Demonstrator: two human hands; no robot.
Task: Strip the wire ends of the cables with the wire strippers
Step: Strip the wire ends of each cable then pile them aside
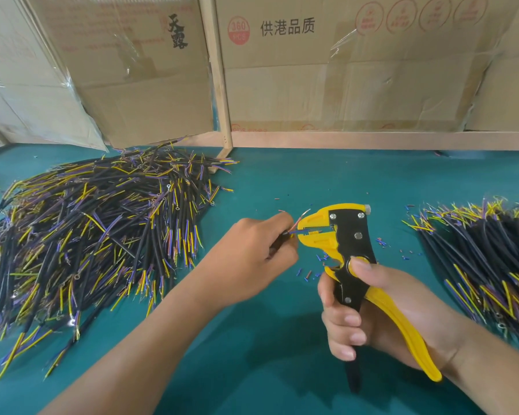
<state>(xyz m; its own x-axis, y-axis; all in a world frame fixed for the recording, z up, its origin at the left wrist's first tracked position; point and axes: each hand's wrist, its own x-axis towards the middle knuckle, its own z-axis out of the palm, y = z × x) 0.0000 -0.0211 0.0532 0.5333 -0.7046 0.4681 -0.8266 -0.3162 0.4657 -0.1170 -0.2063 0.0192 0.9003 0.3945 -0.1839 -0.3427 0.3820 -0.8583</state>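
My right hand (369,316) grips the handles of the yellow and black wire strippers (349,250), jaws pointing left. My left hand (255,253) pinches a short black cable (283,235) by its end. The cable's thin coloured wires reach into the stripper jaws; a blue wire lies between the jaws and a pale wire sticks up above them. A large heap of black cables (87,235) with yellow and purple wire ends covers the left of the green table (282,181). A second heap of cables (486,265) lies at the right.
Small bits of stripped blue and red insulation (307,272) are scattered around the tool. Cardboard boxes (327,70) and a wooden post (219,85) stand along the back of the table.
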